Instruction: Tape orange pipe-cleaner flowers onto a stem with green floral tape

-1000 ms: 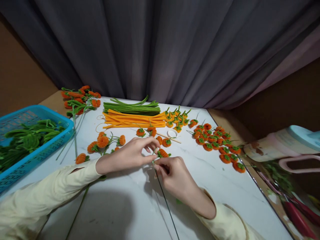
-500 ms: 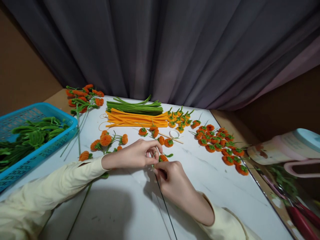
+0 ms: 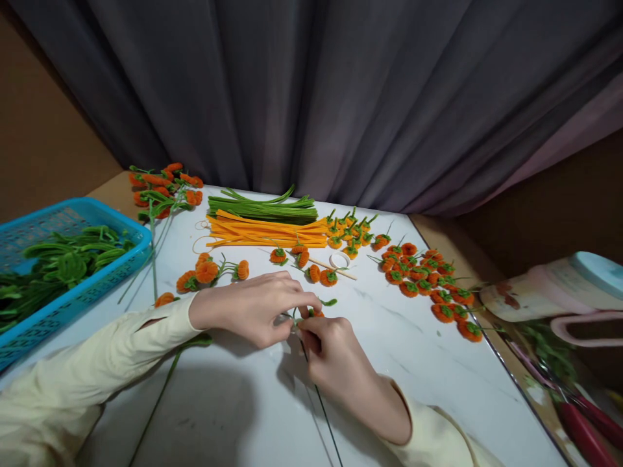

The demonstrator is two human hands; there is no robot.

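Close together over the white table, my two hands meet at the top of a thin dark green stem wire (image 3: pixel 325 415). My right hand (image 3: pixel 343 366) pinches the wire near its upper end, and the rest slants down toward the front edge. Curled just to its left is my left hand (image 3: pixel 253 308), thumb and fingers closed at the wire's top; what they grip is too small to make out. Just behind the fingertips shows part of a small orange fuzzy pumpkin (image 3: pixel 315 312), mostly hidden, with a green leaf tip (image 3: pixel 329 302) beside it.
A blue basket (image 3: pixel 139 241) of green fuzzy leaves stands left. Behind lie green pipe cleaners (image 3: pixel 263 209), yellow-orange strips (image 3: pixel 267 232) and a white tape roll (image 3: pixel 339 261). Small orange pumpkins (image 3: pixel 411 287) cluster right, near a tumbler (image 3: pixel 535 288) and red-handled tool (image 3: pixel 584 431). Stemmed pumpkins (image 3: pixel 207 272) lie left.
My left hand has turned and shifted slightly down at the wire's top, its fingers now covering more. The right hand keeps its pinch, moved slightly left. The pumpkin behind is more hidden.
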